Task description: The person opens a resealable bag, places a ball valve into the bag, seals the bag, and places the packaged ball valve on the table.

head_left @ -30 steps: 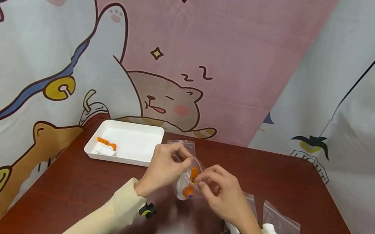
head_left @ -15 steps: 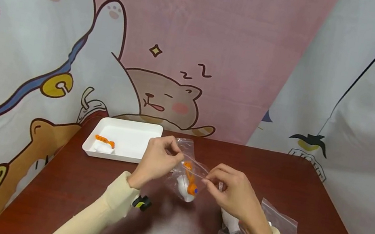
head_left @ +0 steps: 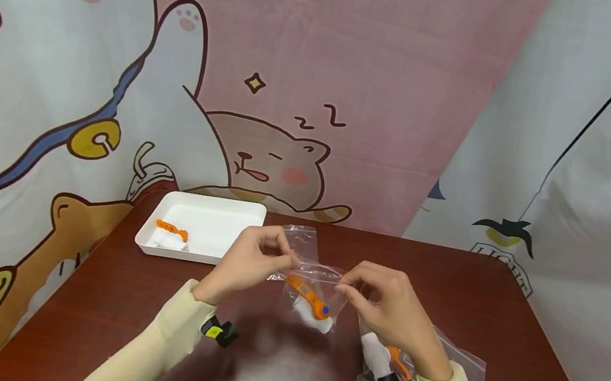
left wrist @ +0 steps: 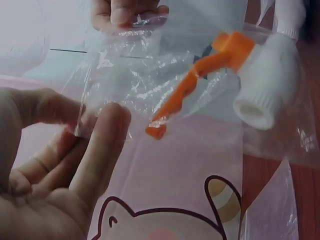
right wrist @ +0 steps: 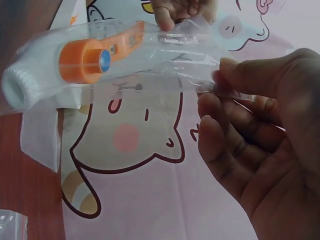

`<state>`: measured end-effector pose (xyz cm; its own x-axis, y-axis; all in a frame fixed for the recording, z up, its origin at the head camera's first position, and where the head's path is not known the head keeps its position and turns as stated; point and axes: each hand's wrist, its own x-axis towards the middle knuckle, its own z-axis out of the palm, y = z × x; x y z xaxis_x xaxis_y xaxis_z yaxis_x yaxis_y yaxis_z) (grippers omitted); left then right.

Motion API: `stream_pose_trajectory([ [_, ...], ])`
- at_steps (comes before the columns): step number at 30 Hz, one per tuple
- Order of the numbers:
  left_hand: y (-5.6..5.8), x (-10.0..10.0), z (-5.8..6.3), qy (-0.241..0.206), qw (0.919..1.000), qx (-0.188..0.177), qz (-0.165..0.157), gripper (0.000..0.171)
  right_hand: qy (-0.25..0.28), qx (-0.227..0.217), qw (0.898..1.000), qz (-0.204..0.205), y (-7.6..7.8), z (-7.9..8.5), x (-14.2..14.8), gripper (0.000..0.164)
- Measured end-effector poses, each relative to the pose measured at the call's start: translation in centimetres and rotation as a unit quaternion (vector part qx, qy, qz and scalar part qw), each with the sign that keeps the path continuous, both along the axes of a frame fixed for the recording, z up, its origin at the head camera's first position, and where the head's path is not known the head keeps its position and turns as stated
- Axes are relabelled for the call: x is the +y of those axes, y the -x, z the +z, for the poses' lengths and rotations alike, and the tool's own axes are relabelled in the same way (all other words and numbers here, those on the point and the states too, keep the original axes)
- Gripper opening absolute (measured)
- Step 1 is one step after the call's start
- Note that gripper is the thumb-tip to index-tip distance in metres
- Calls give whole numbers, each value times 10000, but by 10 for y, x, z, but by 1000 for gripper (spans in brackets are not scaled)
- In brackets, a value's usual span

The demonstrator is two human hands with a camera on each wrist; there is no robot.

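My left hand point(head_left: 249, 261) pinches one upper corner of a clear zip bag point(head_left: 292, 328) between thumb and finger. The opposite corner is pinched by my right hand point(head_left: 390, 300), so the bag's top edge stretches between both hands above the table. Inside lies a white plastic piece point(left wrist: 272, 75) with a ribbed, hollow end. Against it sits an orange lever-shaped part point(right wrist: 82, 60) with a round head and a blue centre. In the head view the lever slants down to the right. The bag's contents hang at the bottom, away from my fingers.
A white tray point(head_left: 221, 230) at the back left holds an orange lever piece point(head_left: 172, 229) and a white piece. Behind the held bag lies another clear bag point(head_left: 303, 240). More bags point(head_left: 461, 362) with similar white pieces point(head_left: 374, 354) lie at the right, partly under my right forearm.
My hands have drawn apart, pulling the bag's top edge taut. The bag's contents have swung from upright to slanting. My right arm has shifted, uncovering more of the right-hand bags' contents.
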<state>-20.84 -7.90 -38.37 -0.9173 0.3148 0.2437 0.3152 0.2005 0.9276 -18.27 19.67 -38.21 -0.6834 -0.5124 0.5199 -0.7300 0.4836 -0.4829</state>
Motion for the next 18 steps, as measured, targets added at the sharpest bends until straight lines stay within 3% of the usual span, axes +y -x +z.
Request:
stream_pose_trajectory([
  [4,-1,-5,0,-62,9997,9,-249,11,175,-8,9998,-45,0,5,0,20],
  [9,-1,-7,-1,-141,9990,48,-426,20,421,-129,9990,-61,1,8,1,13],
  [13,-2,-6,-1,177,9996,171,-112,8,580,-202,9981,-49,3,6,3,15],
  [18,-7,-4,0,420,9989,75,214,8,777,-250,9966,-129,4,4,4,16],
])
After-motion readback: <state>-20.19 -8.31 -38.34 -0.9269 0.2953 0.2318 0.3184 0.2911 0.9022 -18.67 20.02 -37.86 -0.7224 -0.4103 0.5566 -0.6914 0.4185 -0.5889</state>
